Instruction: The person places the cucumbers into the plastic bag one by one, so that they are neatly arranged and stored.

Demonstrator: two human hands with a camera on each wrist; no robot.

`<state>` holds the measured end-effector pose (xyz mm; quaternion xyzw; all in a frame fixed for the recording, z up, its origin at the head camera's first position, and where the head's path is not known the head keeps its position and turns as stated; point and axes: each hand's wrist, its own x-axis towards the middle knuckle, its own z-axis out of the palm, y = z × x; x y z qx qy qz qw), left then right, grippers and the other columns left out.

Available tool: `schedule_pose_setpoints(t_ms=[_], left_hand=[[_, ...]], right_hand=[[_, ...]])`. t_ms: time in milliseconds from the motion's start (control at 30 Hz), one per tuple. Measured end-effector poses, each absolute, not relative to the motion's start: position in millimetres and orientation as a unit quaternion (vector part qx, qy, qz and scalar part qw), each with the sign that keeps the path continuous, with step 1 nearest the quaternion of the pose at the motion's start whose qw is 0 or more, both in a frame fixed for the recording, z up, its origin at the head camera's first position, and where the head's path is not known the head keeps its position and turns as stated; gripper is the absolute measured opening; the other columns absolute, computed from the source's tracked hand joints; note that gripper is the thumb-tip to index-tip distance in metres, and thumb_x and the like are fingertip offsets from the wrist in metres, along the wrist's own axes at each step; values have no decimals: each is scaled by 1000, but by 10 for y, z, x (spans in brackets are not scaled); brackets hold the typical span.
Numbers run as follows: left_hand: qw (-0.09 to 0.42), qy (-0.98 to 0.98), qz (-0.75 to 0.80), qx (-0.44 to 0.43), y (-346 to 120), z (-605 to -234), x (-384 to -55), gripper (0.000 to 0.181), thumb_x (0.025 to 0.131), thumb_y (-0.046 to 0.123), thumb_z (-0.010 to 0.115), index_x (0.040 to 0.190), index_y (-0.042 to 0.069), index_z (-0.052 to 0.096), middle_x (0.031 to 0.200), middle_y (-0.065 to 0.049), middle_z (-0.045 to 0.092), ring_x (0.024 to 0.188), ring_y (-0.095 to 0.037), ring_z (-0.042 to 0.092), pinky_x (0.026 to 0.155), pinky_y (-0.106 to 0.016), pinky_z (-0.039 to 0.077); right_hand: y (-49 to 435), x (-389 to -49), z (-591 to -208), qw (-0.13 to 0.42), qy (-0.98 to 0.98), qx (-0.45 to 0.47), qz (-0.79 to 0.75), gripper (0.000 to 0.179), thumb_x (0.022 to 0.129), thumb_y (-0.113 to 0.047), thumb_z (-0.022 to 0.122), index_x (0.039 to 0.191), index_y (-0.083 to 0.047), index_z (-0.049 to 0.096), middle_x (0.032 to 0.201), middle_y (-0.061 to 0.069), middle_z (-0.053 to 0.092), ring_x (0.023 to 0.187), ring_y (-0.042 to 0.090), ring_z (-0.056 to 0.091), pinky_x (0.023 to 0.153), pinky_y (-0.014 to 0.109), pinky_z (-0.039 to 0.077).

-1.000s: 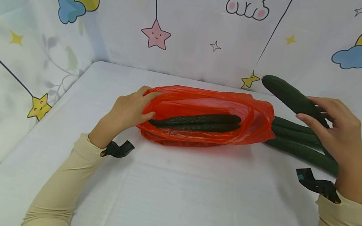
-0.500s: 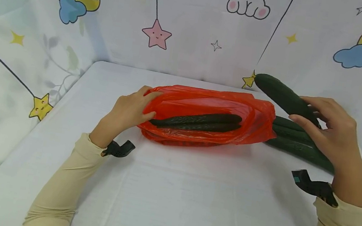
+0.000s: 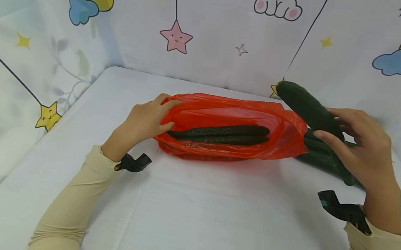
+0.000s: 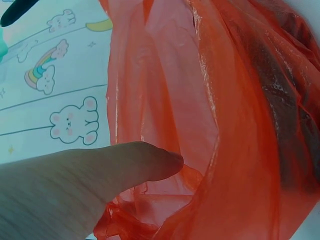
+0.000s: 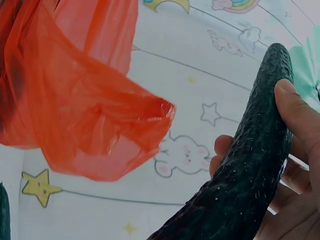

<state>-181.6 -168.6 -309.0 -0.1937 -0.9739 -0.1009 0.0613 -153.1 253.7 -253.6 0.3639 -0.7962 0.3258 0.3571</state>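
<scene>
A red plastic bag (image 3: 207,102) lies lengthwise on the table with its mouth facing up toward me. Two dark green cucumbers (image 3: 228,133) lie side by side in its opening. At the bag's left end my left hand (image 3: 143,119) spreads thumb and fingers against the rim; the left wrist view shows its straight thumb (image 4: 145,160) over the opening. My right hand (image 3: 362,150) grips another cucumber (image 3: 305,103) by its near end, raised and slanting up to the left, its far end above the bag's right part. The bumpy cucumber (image 5: 245,155) fills the right wrist view's lower right.
Several more cucumbers (image 3: 317,156) lie to the right of the bag, partly hidden by my right hand. A white cloth (image 3: 202,219) covers the table. Behind it hangs a printed curtain (image 3: 216,16) with moons and stars.
My right hand has moved left with the cucumber, bringing its tip nearer the bag. The left hand and the bag have stayed in place; the view has shifted slightly.
</scene>
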Motion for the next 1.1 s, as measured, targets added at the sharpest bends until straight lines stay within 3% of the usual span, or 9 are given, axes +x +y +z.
schedule_pose_setpoints(t_ms=[100, 900, 1000, 1100], left_hand=[[60, -974, -103, -193, -1684, -3094, -1818, 62, 90, 26, 69, 146, 15, 44, 138, -17, 47, 62, -24, 56, 47, -31, 44], [56, -974, -104, -193, -1689, -3104, -1817, 62, 90, 26, 69, 146, 15, 45, 139, -16, 47, 69, -26, 60, 50, -33, 48], [55, -974, -104, -193, -1687, -3096, -1817, 62, 90, 26, 69, 146, 15, 44, 139, -16, 46, 70, -27, 61, 50, -33, 48], [55, -974, -101, -194, -1686, -3085, -1821, 62, 90, 26, 69, 146, 14, 44, 140, -17, 46, 72, -27, 62, 51, -33, 49]], right_hand=[[2471, -1504, -2518, 353, -782, 379, 346, 75, 82, -55, 67, 103, 16, 65, 100, 3, 68, 95, -4, 60, 87, 9, 45], [2145, -1302, -2480, 333, -740, 421, 404, 72, 82, -46, 70, 104, 21, 58, 101, 18, 66, 96, 4, 64, 87, 13, 48], [2090, -1289, -2461, 333, -734, 428, 409, 71, 82, -45, 70, 103, 22, 58, 102, 17, 66, 97, 4, 64, 87, 13, 48], [2031, -1275, -2435, 328, -728, 434, 418, 71, 82, -44, 71, 102, 23, 57, 105, 8, 67, 98, 4, 64, 87, 13, 48]])
